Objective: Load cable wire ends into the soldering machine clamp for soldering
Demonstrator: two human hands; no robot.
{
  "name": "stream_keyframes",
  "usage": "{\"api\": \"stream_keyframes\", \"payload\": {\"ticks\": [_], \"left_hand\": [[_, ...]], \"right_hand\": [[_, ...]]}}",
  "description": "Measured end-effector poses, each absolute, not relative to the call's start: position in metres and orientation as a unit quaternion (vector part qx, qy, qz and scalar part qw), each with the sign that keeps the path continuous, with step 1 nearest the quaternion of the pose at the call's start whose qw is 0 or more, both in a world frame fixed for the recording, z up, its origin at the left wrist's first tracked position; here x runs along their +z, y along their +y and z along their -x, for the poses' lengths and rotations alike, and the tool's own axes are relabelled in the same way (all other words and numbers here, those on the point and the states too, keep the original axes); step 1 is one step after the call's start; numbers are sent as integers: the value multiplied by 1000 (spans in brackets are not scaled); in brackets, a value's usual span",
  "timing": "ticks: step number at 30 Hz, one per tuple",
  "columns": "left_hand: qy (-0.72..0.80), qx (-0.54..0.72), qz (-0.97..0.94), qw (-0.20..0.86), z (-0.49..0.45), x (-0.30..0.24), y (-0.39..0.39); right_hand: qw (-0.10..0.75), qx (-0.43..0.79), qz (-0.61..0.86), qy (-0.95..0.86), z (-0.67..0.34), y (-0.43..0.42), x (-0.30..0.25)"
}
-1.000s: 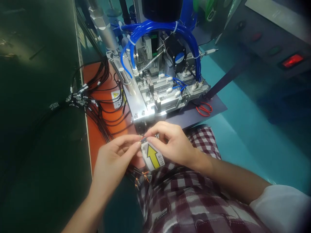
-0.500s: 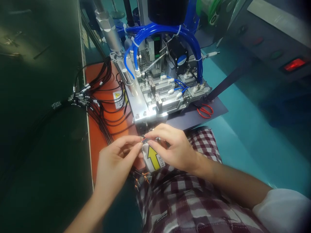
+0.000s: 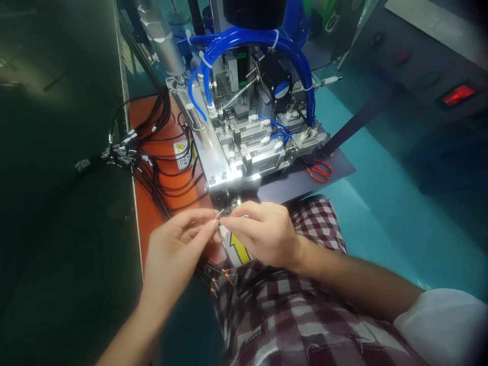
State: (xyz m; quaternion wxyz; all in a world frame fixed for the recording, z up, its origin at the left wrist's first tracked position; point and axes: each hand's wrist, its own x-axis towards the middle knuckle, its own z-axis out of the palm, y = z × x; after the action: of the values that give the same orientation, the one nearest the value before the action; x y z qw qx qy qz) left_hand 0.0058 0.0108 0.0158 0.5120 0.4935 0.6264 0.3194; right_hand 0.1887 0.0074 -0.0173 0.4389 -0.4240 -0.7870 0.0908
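Observation:
Between thumb and forefinger, my left hand (image 3: 186, 236) pinches the thin wires (image 3: 218, 215) at a cable's end. My right hand (image 3: 267, 231) is closed with thumb and forefinger on the same wires, its fingertips nearly meeting those of the left. Just beyond both hands is the front of a metal machine (image 3: 229, 178). Partly behind my right hand shows a white label with a yellow arrow (image 3: 239, 248). Below my left hand, several black cables end in stripped orange and pale wires (image 3: 226, 276).
Black cables (image 3: 163, 188) with metal-tipped ends spread over an orange surface (image 3: 145, 109) on the left. Red-handled scissors (image 3: 320, 171) lie right of the machine. Blue air hoses (image 3: 251, 36) arch over it. A control panel (image 3: 423, 66) with a lit red switch stands at right.
My right hand's fingers have drawn closer together and shifted slightly left, covering more of the arrow label. The wire ends now stick up between the fingertips. The whole view has shifted a little.

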Motion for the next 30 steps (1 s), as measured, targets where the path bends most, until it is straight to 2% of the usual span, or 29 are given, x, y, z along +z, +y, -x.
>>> {"api": "stream_keyframes", "payload": {"ticks": [3,7,9,14,16,18,22,24,27,30], "left_hand": [[625,318,-487,520,-7,17,11],[630,328,-487,509,-9,19,10],[634,335,-494,492,-11,19,8],[645,363,-511,438,-16,17,0],[650,374,-506,428,-18,16,-2],[648,379,-498,433,-18,16,-3],[629,397,-466,480,-14,13,-1],[609,407,-434,524,-12,12,0],[580,411,-401,578,-10,12,3],[570,432,-375,589,-10,14,6]], "right_hand": [[487,266,457,-695,-184,9,-18],[473,412,493,-603,-179,11,-10],[467,414,503,-598,-176,10,-7],[464,253,509,-680,-167,0,-7],[469,236,510,-681,-164,-4,-8],[475,293,528,-641,-161,-5,-7],[450,541,517,-487,-159,1,-4],[440,620,484,-433,-159,6,-1],[434,658,459,-411,-160,10,2],[423,664,454,-417,-161,10,4]]}}
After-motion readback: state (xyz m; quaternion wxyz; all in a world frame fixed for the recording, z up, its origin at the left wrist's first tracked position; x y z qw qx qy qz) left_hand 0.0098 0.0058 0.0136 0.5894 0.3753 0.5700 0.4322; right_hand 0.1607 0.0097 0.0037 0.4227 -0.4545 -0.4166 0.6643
